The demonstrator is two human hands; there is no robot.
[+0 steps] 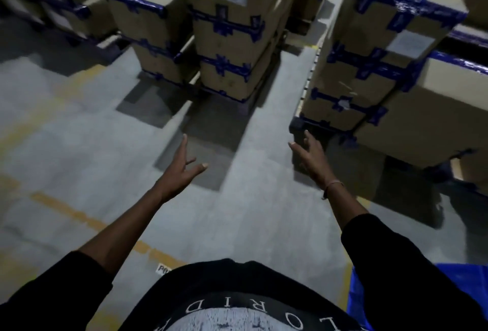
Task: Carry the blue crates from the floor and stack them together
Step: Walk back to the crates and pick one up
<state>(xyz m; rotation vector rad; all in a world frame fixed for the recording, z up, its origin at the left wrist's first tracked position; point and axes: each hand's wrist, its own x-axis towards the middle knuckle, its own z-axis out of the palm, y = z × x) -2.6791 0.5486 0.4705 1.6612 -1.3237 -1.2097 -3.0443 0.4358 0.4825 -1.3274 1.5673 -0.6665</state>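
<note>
Cardboard boxes (232,40): stacked beyond both hands, bound with blue tape.
Floor (79,145): grey concrete, crossed by a yellow line (87,221) left of the hands.

Matt cardboard boxes (232,40) bound in glossy blue tape (412,10) stand on a smooth grey concrete floor (79,151).

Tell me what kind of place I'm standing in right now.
Most likely a warehouse or stockroom. Stacks of cardboard boxes sealed with blue tape sit on low pallets, the bare concrete floor has yellow painted lines, and a blue crate shows at the lower right. Both hands are empty.
</note>
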